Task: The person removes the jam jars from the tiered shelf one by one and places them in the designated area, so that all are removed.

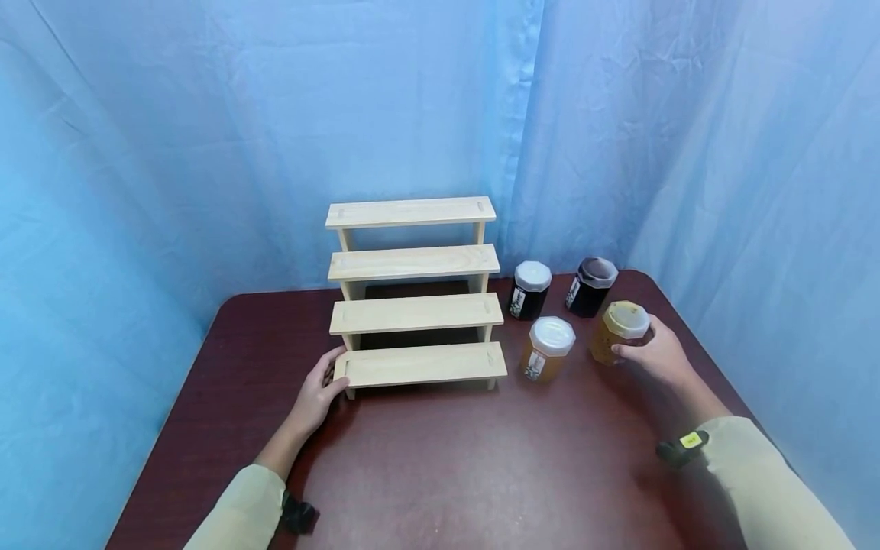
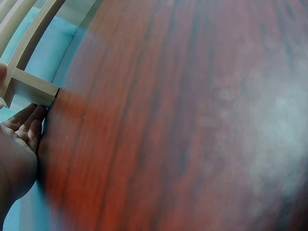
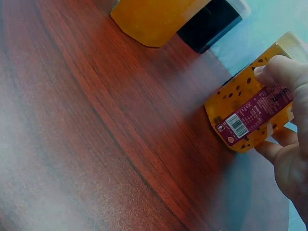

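Note:
My left hand grips the left end of the lowest step of a pale wooden stepped display stand, thumb at its front corner. In the left wrist view, the fingers lie by the stand's end leg. At the right, my right hand holds a white-lidded jar with orange contents and dark seeds. The right wrist view shows my thumb and fingers around this jar, whose purple label bears a barcode. It is tilted in that view, its base close to the table.
Another orange jar stands between the stand and the held jar. Two dark jars with pale lids, one nearer the stand and one farther right, stand behind. Blue curtains enclose the dark reddish-brown table at the back and sides.

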Action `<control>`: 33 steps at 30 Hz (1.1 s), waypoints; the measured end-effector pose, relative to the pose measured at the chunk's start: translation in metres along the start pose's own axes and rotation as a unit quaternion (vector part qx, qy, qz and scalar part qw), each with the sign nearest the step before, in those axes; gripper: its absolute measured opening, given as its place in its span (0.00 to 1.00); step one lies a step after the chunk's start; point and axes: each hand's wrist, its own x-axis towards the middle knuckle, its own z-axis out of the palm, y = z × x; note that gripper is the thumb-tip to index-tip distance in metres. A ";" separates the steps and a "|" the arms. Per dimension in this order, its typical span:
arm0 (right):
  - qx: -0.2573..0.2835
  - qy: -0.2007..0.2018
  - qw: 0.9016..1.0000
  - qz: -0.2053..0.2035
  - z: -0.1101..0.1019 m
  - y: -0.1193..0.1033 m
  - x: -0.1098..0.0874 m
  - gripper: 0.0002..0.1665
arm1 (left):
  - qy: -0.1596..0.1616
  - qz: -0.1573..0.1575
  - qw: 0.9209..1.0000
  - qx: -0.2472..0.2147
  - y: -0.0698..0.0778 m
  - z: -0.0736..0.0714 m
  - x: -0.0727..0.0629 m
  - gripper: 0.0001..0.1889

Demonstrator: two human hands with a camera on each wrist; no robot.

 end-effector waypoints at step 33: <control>0.048 -0.021 0.999 -0.004 -0.002 0.006 0.000 0.53 | 0.008 0.016 1.000 0.008 -0.004 0.000 0.000 0.31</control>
